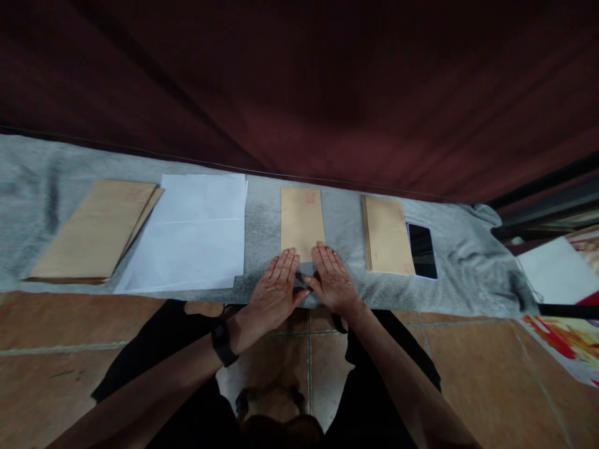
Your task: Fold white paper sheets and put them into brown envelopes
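Observation:
One brown paper envelope point(302, 218) with a small red print in its far right corner lies flat in front of me. My left hand point(277, 287) rests flat, fingers stretched out, with the fingertips at the envelope's near left corner. Mirroring it, my right hand point(334, 280) lies flat with its fingertips on the near right corner. Both thumbs point inward and come close together. Neither hand grasps anything.
A grey cloth point(262, 218) covers the narrow table. Left of me lie white paper sheets point(196, 231) and a stack of brown envelopes point(93, 231). On the right are another envelope stack point(388, 237) and a phone point(422, 251). A dark red curtain point(299, 93) hangs behind.

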Tool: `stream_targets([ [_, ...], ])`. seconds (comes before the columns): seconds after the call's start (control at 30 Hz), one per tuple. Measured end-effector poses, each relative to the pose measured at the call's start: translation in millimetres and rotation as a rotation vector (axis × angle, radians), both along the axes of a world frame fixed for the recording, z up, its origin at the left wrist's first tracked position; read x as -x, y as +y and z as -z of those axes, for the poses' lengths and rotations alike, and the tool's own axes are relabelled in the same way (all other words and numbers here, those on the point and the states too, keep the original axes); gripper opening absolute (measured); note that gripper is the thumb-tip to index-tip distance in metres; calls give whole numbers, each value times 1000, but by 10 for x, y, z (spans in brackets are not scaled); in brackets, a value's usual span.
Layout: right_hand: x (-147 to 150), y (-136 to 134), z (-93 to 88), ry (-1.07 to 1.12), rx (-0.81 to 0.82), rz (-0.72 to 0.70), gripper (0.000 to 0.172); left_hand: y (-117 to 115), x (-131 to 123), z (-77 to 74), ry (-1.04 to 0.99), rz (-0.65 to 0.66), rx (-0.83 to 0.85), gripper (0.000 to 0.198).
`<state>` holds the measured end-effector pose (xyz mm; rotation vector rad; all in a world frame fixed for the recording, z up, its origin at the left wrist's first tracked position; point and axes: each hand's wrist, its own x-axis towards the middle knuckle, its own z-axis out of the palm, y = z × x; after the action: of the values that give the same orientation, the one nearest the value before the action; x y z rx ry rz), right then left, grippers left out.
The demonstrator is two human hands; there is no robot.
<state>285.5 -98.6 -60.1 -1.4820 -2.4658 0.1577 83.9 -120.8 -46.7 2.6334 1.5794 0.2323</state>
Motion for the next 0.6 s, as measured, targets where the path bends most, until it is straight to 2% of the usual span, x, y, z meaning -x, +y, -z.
stream_targets([
  [0.3,39,-73,-43,21,-14,129,76,-26,42,15,-39,-54,-37,81],
  [0.37,130,-108,-82,19,-7,74,73,-25,33,32,-37,-58,-39,79],
  [0.47,273,-163,-102,33,36,-79,68,-33,29,73,-36,-41,-51,74],
  [0.6,305,-176,-63,46,75,-49,67,-59,-5,76,-29,-55,-67,75],
])
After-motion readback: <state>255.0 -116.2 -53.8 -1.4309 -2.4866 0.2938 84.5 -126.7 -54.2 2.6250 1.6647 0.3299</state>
